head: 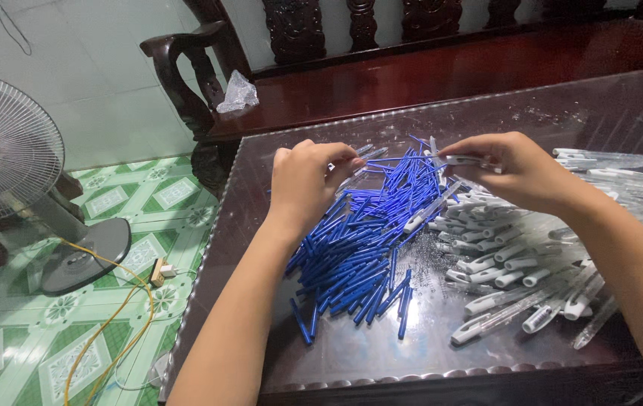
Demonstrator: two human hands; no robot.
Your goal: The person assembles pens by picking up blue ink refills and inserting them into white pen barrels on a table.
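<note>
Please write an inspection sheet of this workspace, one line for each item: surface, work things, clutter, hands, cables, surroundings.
Surface: dark table under a glass sheet with a scalloped edge.
Work things: heap of blue refills in the middle; pile of clear pen barrels with white tips to its right.
Clutter: crumpled clear plastic bag on the wooden bench behind the table.
Hands: left hand closed over the top of the blue heap, what it pinches is hidden; right hand pinches one clear barrel.
Cables: yellow cable looping on the floor to a small plug block.
Surroundings: standing fan on green patterned floor tiles, pale wall behind.
</note>
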